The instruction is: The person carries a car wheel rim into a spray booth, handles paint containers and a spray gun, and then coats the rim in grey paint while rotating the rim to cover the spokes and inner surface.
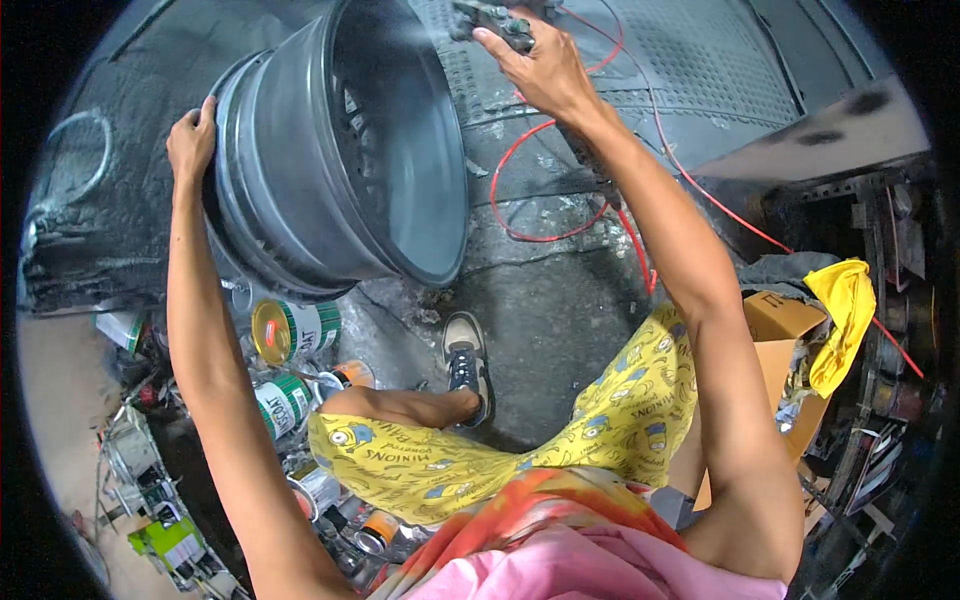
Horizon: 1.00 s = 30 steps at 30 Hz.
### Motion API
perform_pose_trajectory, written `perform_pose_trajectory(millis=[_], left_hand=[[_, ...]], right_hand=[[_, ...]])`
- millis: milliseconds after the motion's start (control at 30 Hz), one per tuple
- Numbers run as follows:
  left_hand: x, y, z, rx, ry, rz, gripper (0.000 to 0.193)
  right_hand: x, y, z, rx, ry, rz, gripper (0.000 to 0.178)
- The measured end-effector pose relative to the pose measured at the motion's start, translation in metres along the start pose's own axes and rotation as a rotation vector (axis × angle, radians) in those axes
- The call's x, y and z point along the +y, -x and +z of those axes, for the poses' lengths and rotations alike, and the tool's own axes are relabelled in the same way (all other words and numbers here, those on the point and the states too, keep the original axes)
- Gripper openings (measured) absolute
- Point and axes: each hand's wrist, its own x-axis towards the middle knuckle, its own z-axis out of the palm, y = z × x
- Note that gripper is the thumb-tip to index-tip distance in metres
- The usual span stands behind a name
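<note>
A large grey wheel rim (290, 170) stands tilted at the upper left, its open barrel turned to the right. My left hand (190, 145) grips the rim's outer left edge, fingers hooked behind it where they are partly hidden. At the top middle, my right hand (548, 70) is closed around a dark spray gun (492, 22), held apart from the rim. A pale mist spreads from the gun's nozzle toward the rim's open side. Some of the rim's spokes (362, 125) show inside the barrel.
A red air hose (520, 235) loops across the grey floor (535, 330). Below the rim stand several paint cans (310, 330). On the right, a cardboard box (780, 345) has a yellow cloth (842, 320) over its edge. Cluttered shelving (880, 420) lies beyond it.
</note>
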Motion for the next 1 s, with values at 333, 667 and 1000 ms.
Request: perform_pose_trajectory(millis=[333,667,1000], left_hand=[[0.010,0.018,-0.014,0.014,0.038,-0.021,0.063],[0.009,0.051,-0.027,0.054,0.089,0.017,0.053],[-0.043,0.062,-0.029,0.102,0.235,0.001,0.051]], right_hand=[[-0.010,0.055,-0.056,-0.671,0.109,0.714,0.043],[0.002,0.077,-0.073,-0.474,0.175,0.738,0.045],[-0.035,-0.033,-0.066,-0.167,0.091,0.493,0.044]])
